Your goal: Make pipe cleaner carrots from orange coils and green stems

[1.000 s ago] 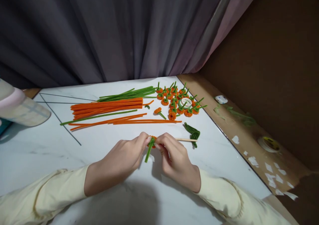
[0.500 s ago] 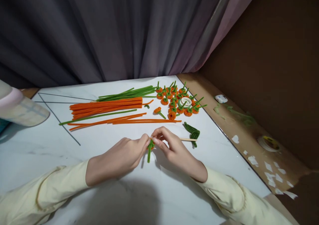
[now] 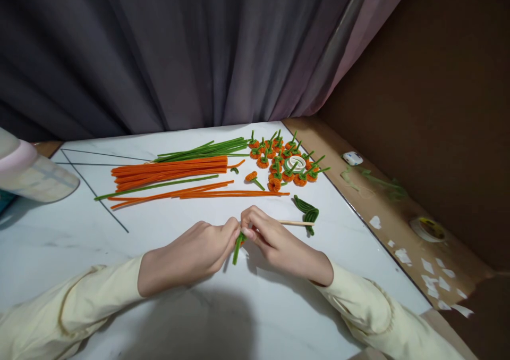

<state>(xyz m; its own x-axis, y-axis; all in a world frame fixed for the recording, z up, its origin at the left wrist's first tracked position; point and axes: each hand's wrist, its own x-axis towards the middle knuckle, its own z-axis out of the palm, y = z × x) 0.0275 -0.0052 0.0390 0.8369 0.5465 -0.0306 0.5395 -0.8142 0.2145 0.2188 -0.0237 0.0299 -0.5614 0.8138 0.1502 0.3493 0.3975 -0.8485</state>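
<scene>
Between my hands is a small pipe-cleaner pumpkin (image 3: 238,247), its green stem pointing down toward me and only a bit of orange showing. The fingers of my left hand (image 3: 195,253) pinch it from the left. My right hand (image 3: 274,240) has thumb and forefinger closed on its other side; the fingertips hide most of it. Beyond my right hand, a thin wooden stick (image 3: 297,223) lies across dark green coiled pipe cleaners (image 3: 308,211). Farther back is a single orange piece with a green stem (image 3: 252,176).
Orange pipe cleaners (image 3: 171,173) and green ones (image 3: 203,150) lie in bundles at the back. Several finished pumpkins (image 3: 263,160) crowd around a tape roll (image 3: 295,164). A bottle (image 3: 40,168) stands left. White paper scraps (image 3: 428,267) and another tape roll (image 3: 427,229) lie right.
The pumpkin's green stem has tilted slightly, its lower end shifting left. My right hand's fingers have curled in closer over the pumpkin, hiding more of it.
</scene>
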